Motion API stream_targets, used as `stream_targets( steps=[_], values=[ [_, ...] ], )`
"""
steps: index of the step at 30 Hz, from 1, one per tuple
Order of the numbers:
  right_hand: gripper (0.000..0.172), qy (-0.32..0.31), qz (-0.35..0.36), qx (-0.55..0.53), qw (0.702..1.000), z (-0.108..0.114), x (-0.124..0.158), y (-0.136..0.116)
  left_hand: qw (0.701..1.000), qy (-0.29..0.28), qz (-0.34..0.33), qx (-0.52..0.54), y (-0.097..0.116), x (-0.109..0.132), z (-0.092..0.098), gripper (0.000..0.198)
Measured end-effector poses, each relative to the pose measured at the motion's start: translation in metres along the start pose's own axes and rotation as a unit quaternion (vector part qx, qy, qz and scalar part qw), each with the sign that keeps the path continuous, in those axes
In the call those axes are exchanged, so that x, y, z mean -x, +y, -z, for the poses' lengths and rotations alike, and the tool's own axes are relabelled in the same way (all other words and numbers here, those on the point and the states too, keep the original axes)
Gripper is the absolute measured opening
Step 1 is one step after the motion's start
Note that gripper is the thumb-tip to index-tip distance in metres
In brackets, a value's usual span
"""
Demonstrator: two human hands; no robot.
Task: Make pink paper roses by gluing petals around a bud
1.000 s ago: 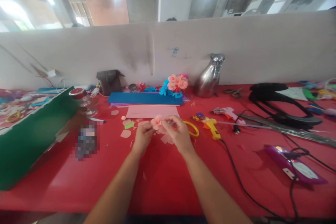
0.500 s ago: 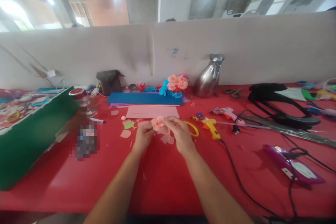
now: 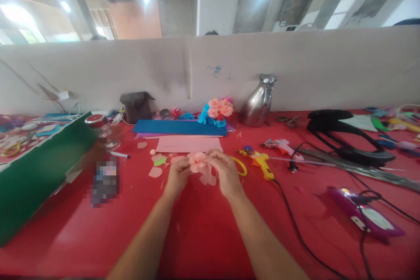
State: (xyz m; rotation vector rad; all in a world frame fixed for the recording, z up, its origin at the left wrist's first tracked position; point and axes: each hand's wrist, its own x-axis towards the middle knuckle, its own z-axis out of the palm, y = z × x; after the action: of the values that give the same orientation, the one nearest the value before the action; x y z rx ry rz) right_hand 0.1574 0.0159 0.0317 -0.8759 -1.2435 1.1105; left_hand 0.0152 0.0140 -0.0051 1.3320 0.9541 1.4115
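Both my hands meet over the red table (image 3: 203,236) around a small pink paper flower (image 3: 197,160). My left hand (image 3: 177,176) pinches the flower from the left, fingers closed on it. My right hand (image 3: 224,170) grips it from the right, fingertips pressed against its petals. Loose pink petals (image 3: 208,179) lie just under my hands. A pink paper sheet (image 3: 189,144) lies beyond them, and the yellow handle of a pair of scissors (image 3: 242,167) shows beside my right hand.
A yellow glue gun (image 3: 259,161) with a black cord lies right of my hands, a pink glue gun (image 3: 281,144) behind it. Blue paper (image 3: 180,127), a paper-flower bunch (image 3: 218,110), a steel jug (image 3: 257,101), a green box (image 3: 39,170), a glass jar (image 3: 102,130) and a purple device (image 3: 364,212) surround them.
My hands stay on the pink flower, and my right fingers have shifted slightly on its petals. The view has tilted up a little, so everything sits lower.
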Motion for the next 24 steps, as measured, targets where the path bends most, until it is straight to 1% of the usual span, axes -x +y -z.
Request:
stream_targets(
  steps=[4, 6, 9, 12, 16, 19, 22, 24],
  values=[
    [0.015, 0.02, 0.011, 0.029, 0.999, 0.0018, -0.0005, -0.0007, 1.0, 0.009, -0.014, -0.003, -0.0015, -0.0001, 0.0014, 0.01],
    [0.016, 0.028, 0.015, 0.046, 0.998, 0.0032, -0.0017, 0.0013, 1.0, 0.009, -0.02, -0.009, -0.0024, -0.0007, 0.002, 0.01],
    [0.019, 0.011, 0.031, 0.082, 0.996, 0.0043, -0.0028, 0.0042, 1.0, 0.003, -0.026, -0.01, -0.0029, -0.0013, 0.0025, 0.011],
    [0.017, -0.004, 0.053, 0.118, 0.992, 0.0033, -0.002, 0.0049, 1.0, -0.004, -0.026, -0.01, -0.002, -0.0013, 0.0025, 0.011],
    [0.014, 0.012, 0.061, 0.126, 0.99, 0.0016, 0.0001, 0.0047, 1.0, -0.008, -0.02, -0.005, -0.0009, -0.001, 0.0022, 0.011],
    [0.016, 0.026, 0.056, 0.121, 0.991, 0.002, 0.0, 0.0056, 1.0, -0.007, -0.011, -0.004, -0.0002, -0.0006, 0.0016, 0.011],
    [0.021, 0.04, 0.053, 0.119, 0.991, 0.0029, -0.0007, 0.0057, 1.0, 0.008, -0.004, -0.008, 0.0008, -0.0004, 0.0008, 0.01],
    [0.023, 0.032, 0.057, 0.127, 0.99, 0.0027, -0.0003, 0.0047, 1.0, 0.013, 0.0, -0.01, 0.0017, -0.0005, 0.0004, 0.011]
  ],
)
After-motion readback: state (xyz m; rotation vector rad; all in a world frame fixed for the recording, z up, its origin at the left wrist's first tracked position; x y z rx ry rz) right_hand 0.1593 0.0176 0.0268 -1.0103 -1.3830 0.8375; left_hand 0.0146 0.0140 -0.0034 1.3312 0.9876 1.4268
